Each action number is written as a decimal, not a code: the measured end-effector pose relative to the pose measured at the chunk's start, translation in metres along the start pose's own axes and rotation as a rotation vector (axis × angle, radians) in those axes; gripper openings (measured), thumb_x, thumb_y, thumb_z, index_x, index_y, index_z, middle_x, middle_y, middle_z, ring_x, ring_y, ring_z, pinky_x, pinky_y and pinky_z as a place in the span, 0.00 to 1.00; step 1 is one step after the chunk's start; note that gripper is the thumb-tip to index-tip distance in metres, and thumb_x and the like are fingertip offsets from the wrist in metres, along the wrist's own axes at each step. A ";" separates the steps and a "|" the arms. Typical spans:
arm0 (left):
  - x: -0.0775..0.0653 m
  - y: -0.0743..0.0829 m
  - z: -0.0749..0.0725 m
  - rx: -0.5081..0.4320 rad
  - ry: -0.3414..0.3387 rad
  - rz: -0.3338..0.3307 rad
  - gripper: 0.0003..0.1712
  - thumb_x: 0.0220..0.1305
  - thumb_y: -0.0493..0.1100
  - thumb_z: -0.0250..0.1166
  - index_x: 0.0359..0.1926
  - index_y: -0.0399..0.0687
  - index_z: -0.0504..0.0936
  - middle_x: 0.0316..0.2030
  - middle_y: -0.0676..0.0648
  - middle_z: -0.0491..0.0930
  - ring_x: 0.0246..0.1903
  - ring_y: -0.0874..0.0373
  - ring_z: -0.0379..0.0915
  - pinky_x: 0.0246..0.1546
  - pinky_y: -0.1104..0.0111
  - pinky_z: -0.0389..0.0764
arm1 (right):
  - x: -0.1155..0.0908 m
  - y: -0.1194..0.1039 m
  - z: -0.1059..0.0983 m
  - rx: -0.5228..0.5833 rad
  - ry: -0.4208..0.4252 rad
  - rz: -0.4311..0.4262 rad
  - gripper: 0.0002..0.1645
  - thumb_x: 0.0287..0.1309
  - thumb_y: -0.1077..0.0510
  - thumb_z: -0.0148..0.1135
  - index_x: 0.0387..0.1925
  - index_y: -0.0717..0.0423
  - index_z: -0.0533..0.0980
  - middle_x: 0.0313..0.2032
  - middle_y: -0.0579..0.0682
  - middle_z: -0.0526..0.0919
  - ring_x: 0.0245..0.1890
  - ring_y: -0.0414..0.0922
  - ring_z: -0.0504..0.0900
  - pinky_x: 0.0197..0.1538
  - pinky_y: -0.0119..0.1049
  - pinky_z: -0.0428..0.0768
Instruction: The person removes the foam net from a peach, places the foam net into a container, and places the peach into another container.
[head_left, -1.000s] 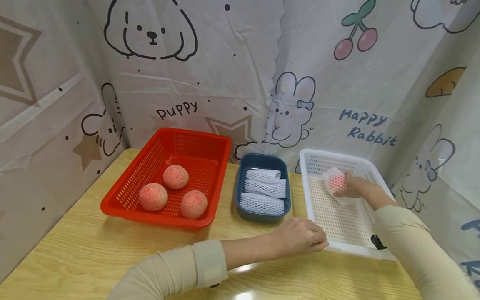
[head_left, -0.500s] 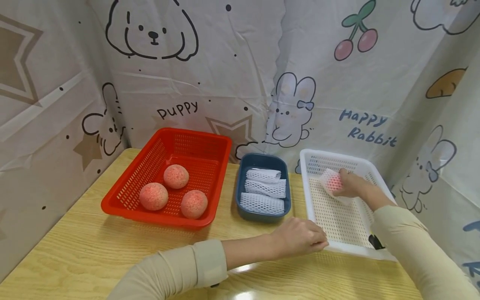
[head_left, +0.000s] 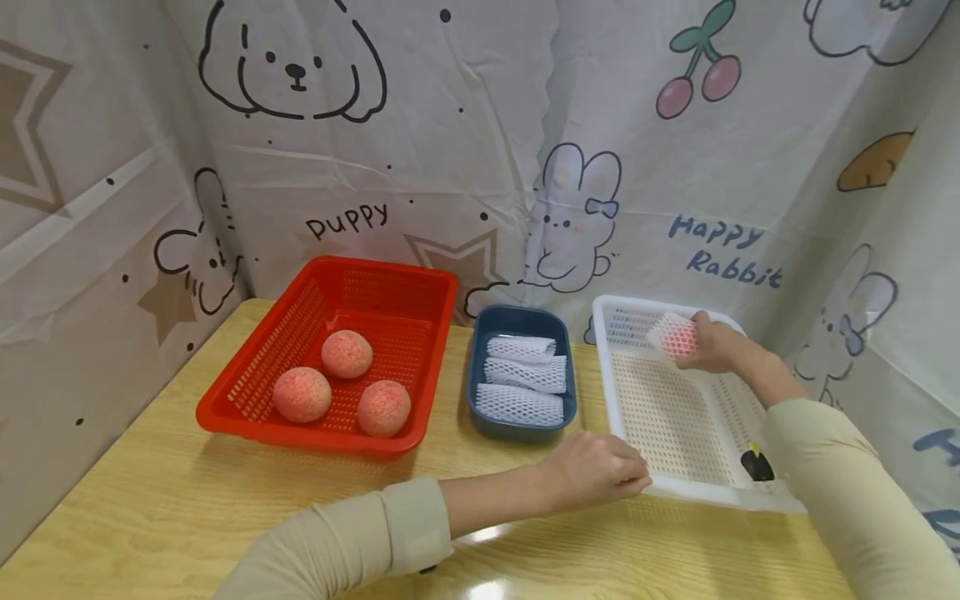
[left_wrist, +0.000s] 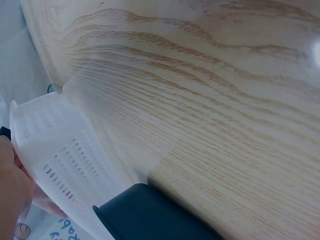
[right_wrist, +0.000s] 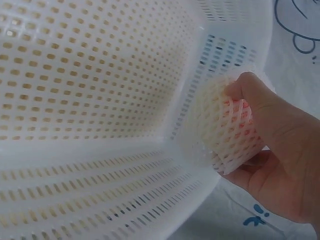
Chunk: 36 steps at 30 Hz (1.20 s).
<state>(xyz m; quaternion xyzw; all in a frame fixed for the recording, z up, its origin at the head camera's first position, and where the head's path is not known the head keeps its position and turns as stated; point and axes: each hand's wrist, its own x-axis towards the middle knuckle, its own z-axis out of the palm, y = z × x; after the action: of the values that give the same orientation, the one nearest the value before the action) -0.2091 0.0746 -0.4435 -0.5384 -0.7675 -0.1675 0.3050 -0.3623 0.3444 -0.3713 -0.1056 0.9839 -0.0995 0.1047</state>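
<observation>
My right hand point(head_left: 712, 343) holds a pink, round, peach-like fruit in a white foam net sleeve point(head_left: 675, 335), over the back part of the white basket point(head_left: 622, 417). In the right wrist view the thumb presses on the foam net point(right_wrist: 215, 125), with pink showing through the mesh; the other fingers are partly hidden behind it. My left hand point(head_left: 596, 471) grips the basket's front left corner with curled fingers. Several of the same pink, speckled fruits, one a peach point(head_left: 302, 394), lie bare in the red basket point(head_left: 217, 412) at the left.
Between the baskets stands a dark blue box point(head_left: 476, 408) with three rolled foam nets point(head_left: 520, 404). A small black object point(head_left: 757, 463) with a yellow tip shows at the white basket's front right. A printed curtain point(head_left: 450, 125) hangs close behind the wooden table point(head_left: 337, 500).
My right hand has lifted the netted peach up and towards the back of the white basket. The left hand stays on the basket's corner. The head view has shifted slightly.
</observation>
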 end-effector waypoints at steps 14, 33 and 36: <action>0.000 -0.002 0.000 0.015 0.007 0.013 0.05 0.64 0.46 0.70 0.30 0.55 0.87 0.31 0.61 0.85 0.34 0.68 0.82 0.33 0.82 0.78 | -0.017 -0.018 -0.019 0.119 0.075 -0.065 0.52 0.60 0.44 0.69 0.68 0.66 0.50 0.54 0.72 0.71 0.46 0.61 0.76 0.49 0.59 0.80; 0.002 -0.002 -0.004 0.013 0.006 0.039 0.06 0.64 0.45 0.69 0.29 0.55 0.86 0.32 0.60 0.86 0.35 0.68 0.83 0.37 0.82 0.79 | -0.046 -0.060 -0.027 0.030 0.115 -0.238 0.50 0.55 0.50 0.73 0.68 0.63 0.54 0.53 0.66 0.74 0.47 0.58 0.77 0.47 0.53 0.82; 0.001 -0.001 -0.005 -0.011 -0.003 0.039 0.05 0.64 0.44 0.69 0.31 0.53 0.87 0.33 0.59 0.86 0.37 0.67 0.83 0.39 0.82 0.79 | -0.051 -0.069 -0.025 0.009 0.123 -0.276 0.47 0.54 0.51 0.73 0.66 0.62 0.56 0.49 0.63 0.75 0.44 0.54 0.77 0.42 0.47 0.82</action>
<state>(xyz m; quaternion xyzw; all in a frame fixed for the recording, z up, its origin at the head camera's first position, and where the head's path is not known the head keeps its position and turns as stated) -0.2093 0.0721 -0.4393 -0.5553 -0.7563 -0.1647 0.3042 -0.3069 0.2942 -0.3228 -0.2330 0.9642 -0.1234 0.0302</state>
